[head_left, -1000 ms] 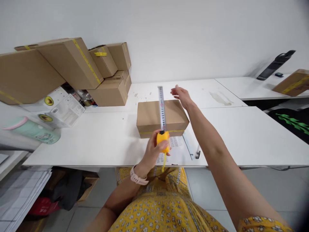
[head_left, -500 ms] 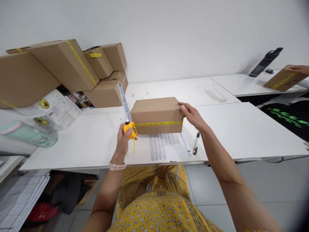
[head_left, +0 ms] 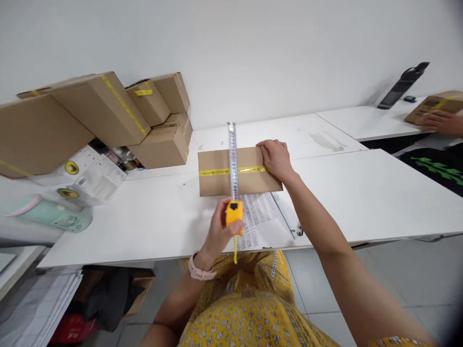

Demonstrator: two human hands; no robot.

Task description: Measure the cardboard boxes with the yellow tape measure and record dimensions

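A yellow tape measure (head_left: pixel 234 212) is gripped in my left hand (head_left: pixel 220 224), its blade drawn out and pointing away from me. The blade lies over or just above a brown cardboard box (head_left: pixel 217 183), crossing the yellow tape strip on its face. My right hand (head_left: pixel 278 158) holds the box by its right end, fingers over the far edge. Partly under the box is a printed sheet (head_left: pixel 265 226) with columns of numbers. A pen (head_left: pixel 300 230) lies beside the sheet, mostly hidden by my right forearm.
Several cardboard boxes (head_left: pixel 159 147) are stacked at the left by white avocado-print packs (head_left: pixel 97 176). A mint tumbler (head_left: pixel 61 214) lies nearby. At the far right stand a black bottle (head_left: pixel 401 86) and another box (head_left: pixel 434 106) under another person's hand (head_left: pixel 443 121).
My left hand has brought the tape measure rightward, across the box. The box has turned so its taped face shows upward. The other person's box at the right has shifted.
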